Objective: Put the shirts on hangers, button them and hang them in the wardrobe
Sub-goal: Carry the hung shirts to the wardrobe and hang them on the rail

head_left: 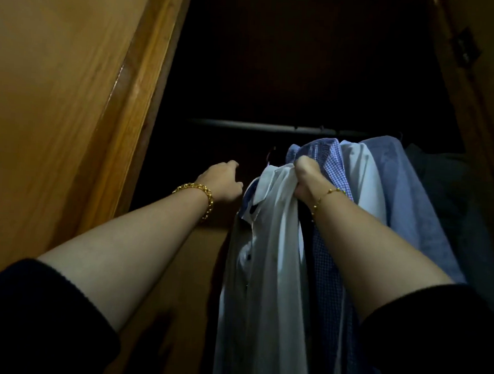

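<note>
A white shirt with dark buttons hangs in front of me inside the dark wardrobe. My right hand grips its shoulder near the collar. My left hand reaches into the dark just left of the collar with its fingers curled; what they hold is hidden. Above runs the dark rail. Behind the white shirt hang a blue checked shirt, another white shirt and a plain blue shirt. The hanger under the white shirt is hidden.
The wooden wardrobe door frame stands close on the left. Another wooden edge with a hinge is at the upper right. Dark clothes hang at the far right of the rail. The rail's left stretch is bare.
</note>
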